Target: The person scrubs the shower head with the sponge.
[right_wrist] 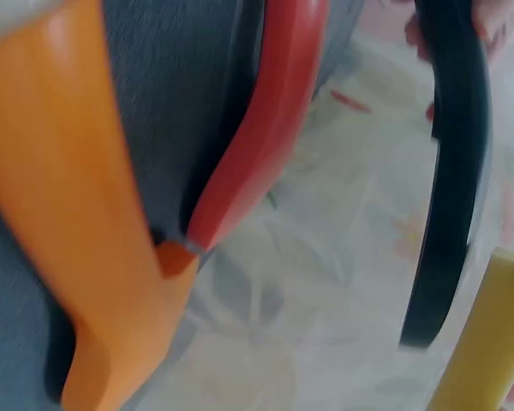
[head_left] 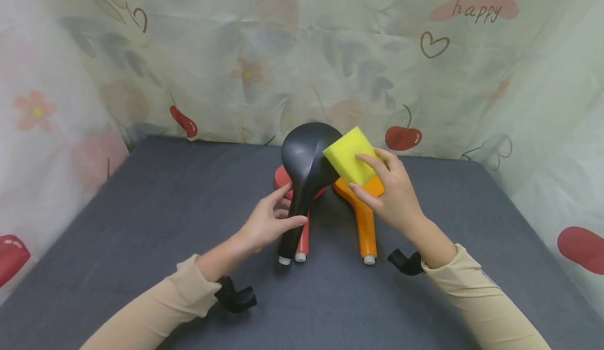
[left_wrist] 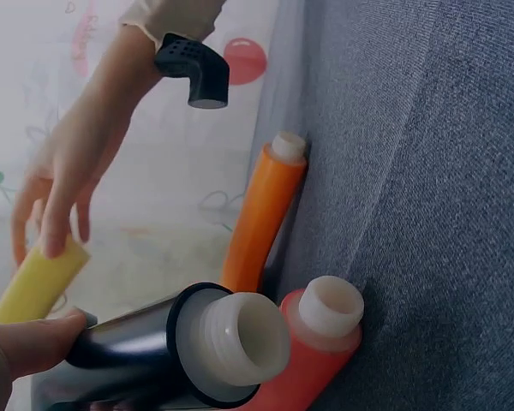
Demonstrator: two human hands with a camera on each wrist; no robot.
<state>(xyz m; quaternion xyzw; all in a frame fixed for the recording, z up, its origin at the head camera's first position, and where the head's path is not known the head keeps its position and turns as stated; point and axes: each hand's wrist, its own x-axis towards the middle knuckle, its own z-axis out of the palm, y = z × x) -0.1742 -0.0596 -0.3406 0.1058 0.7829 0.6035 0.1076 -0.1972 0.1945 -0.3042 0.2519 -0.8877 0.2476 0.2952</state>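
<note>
My left hand [head_left: 264, 223] grips a black shower head [head_left: 306, 153] by its handle, above the table. The handle's white threaded end [left_wrist: 255, 338] faces the left wrist camera. Between the thumb and fingers of my right hand [head_left: 397, 198] is a yellow sponge [head_left: 350, 155]. The sponge overlaps the right edge of the black head in the head view; whether they touch I cannot tell. Behind and below lie a red shower head [head_left: 303, 242], partly hidden by the black one, and an orange shower head [head_left: 365, 229], its top partly covered by the sponge and right hand.
A dark grey cloth [head_left: 155, 208] covers the table. Its back edge meets a patterned curtain [head_left: 212, 77] with flowers, hearts and cherries, which also hangs on both sides. Black mounts [head_left: 235, 295] sit on both wrists, beside beige sleeves.
</note>
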